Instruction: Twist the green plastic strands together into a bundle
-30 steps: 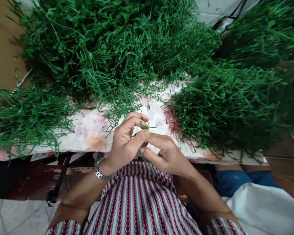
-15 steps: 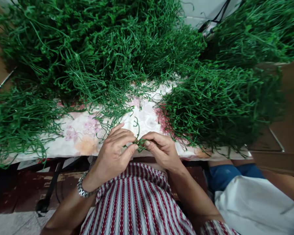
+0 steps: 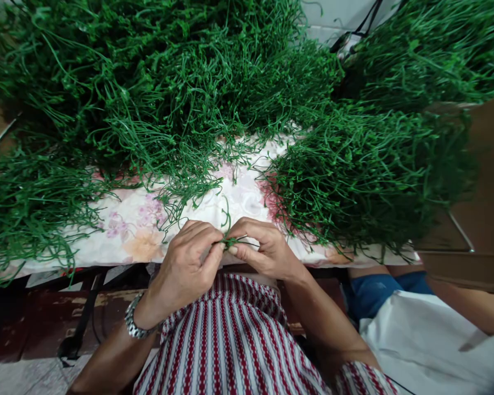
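Low over the front edge of the table, my left hand (image 3: 191, 258) and my right hand (image 3: 265, 247) meet, each with thumb and forefinger pinched. Between the fingertips they hold thin green stems (image 3: 229, 240); one curled stem (image 3: 225, 211) with small knobs sticks up beyond the fingers. Just past my left hand lies a loose tuft of green stems (image 3: 189, 192) on the flowered tablecloth (image 3: 144, 241). Part of the held bunch is hidden by my fingers, so I cannot tell how the pieces join.
A big heap of green stems (image 3: 168, 82) covers the back of the table. Smaller piles lie to the left (image 3: 33, 197) and right (image 3: 366, 175). At the right stands a cardboard box (image 3: 488, 203); below it, a person in blue shorts (image 3: 372, 291) sits close beside me.
My hands have drawn closer together and shifted slightly left, both still pinching the green stems. My left fingers have curled in more. The piles look the same.
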